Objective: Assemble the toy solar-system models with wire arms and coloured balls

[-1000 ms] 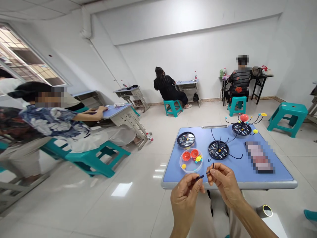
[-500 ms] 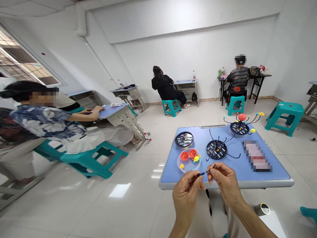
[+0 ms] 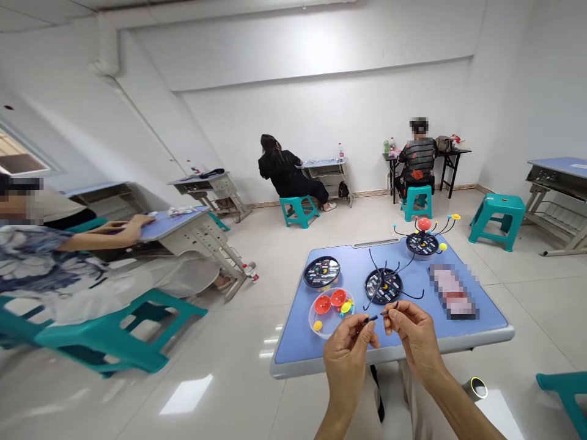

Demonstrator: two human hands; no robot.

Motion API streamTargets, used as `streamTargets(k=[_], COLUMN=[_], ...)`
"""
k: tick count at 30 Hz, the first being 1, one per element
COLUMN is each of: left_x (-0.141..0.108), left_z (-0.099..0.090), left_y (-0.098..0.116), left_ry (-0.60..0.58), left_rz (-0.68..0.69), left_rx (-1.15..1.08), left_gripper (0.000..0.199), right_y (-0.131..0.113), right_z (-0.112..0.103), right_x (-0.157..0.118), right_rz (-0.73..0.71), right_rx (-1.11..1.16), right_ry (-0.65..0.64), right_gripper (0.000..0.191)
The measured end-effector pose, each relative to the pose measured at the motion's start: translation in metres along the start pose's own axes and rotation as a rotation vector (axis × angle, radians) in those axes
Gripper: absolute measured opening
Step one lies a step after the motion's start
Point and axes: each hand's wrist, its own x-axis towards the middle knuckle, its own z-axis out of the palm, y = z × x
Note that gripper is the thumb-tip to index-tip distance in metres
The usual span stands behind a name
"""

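Over the near edge of the blue desk (image 3: 302, 365), the left hand (image 3: 346, 360) pinches a short dark rod (image 3: 372, 318) between thumb and fingertips, and the right hand (image 3: 415, 342) pinches a second dark rod (image 3: 389, 311) the same way — their tips just apart. Just beyond the hands lie a clear round dish (image 3: 326, 324) of red and yellow parts and a black disc with thin wires (image 3: 383, 287) — a black disc with a red ball (image 3: 422, 244) stands at the far edge

Matt black plastic rod (image 3: 373, 318), smooth blue desktop (image 3: 298, 333), glossy tile floor (image 3: 220, 373).
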Motion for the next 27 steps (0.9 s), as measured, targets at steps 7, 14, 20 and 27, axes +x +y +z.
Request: streamTargets(k=[7,14,20,27], left_x=[0.002,0.003,0.002,-0.001], left_z=[0.014,0.017,0.018,0.015], left_y=[0.000,0.003,0.003,0.003], left_ry=[-0.036,-0.032,-0.032,-0.045], left_rz=[0.001,0.006,0.003,0.024], left_rx=[0.003,0.028,0.021,0.035], left_gripper=[0.020,0.022,0.021,0.019], right_y=[-0.007,-0.008,-0.007,-0.010], right_z=[-0.008,-0.012,-0.014,-0.009], right_x=[0.002,0.005,0.007,-0.002], right_rz=[0.046,0.137,0.204,0.045], right_rx=[0.083,0.204,0.260,0.093], right_ry=[0.016,-0.012,-0.014,-0.008], right_gripper=[0.024,0.025,0.026,0.022])
